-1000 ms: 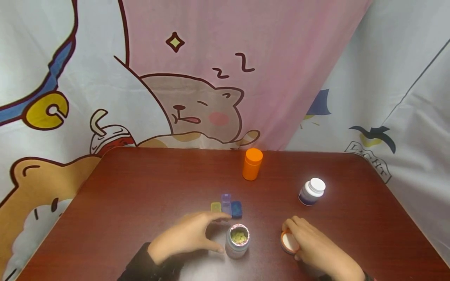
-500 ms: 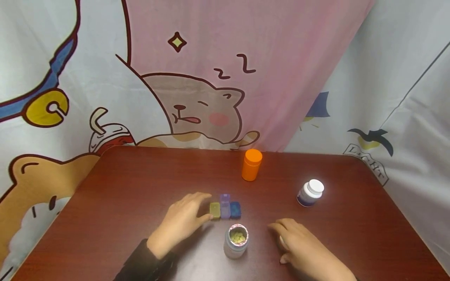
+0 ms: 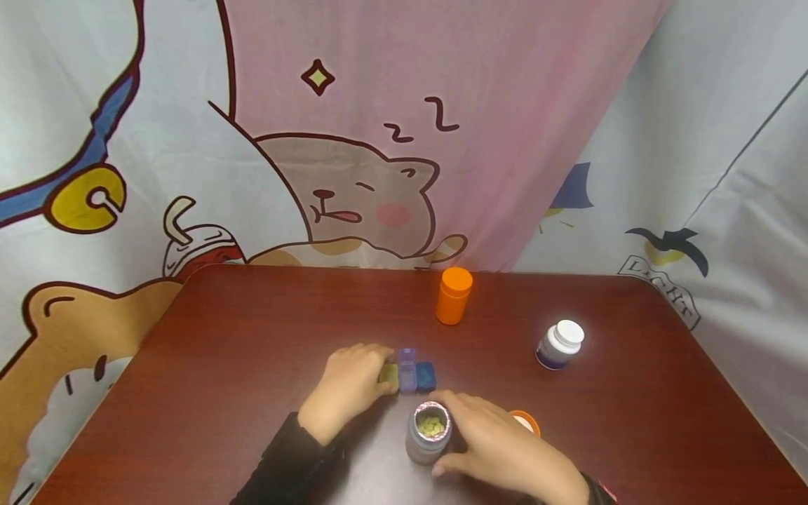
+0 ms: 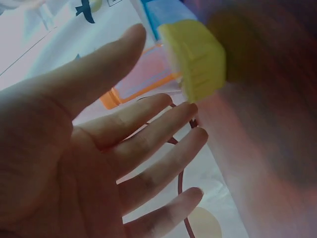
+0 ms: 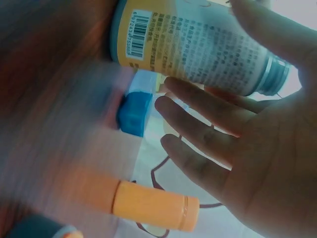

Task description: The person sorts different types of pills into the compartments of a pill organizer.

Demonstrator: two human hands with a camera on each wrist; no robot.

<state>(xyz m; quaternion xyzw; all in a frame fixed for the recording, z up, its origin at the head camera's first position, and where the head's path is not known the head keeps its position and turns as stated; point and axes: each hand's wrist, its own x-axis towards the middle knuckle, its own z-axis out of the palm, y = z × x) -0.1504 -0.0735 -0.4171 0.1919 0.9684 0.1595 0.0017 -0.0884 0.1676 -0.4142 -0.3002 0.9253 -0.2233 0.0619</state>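
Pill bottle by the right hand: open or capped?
Open: yellowish tablets show inside the uncapped pill bottle; an orange-rimmed cap lies apart.

An open supplement bottle stands upright between the hands, within the spread thumb and fingers of the right hand, blocking a straight path to the left hand. A pill organizer sits right by the left hand's fingertips. An upturned cap lies just behind the right hand's knuckles. Farther out, bare tabletop leaves a wide gap between the orange bottle and white-capped bottle.
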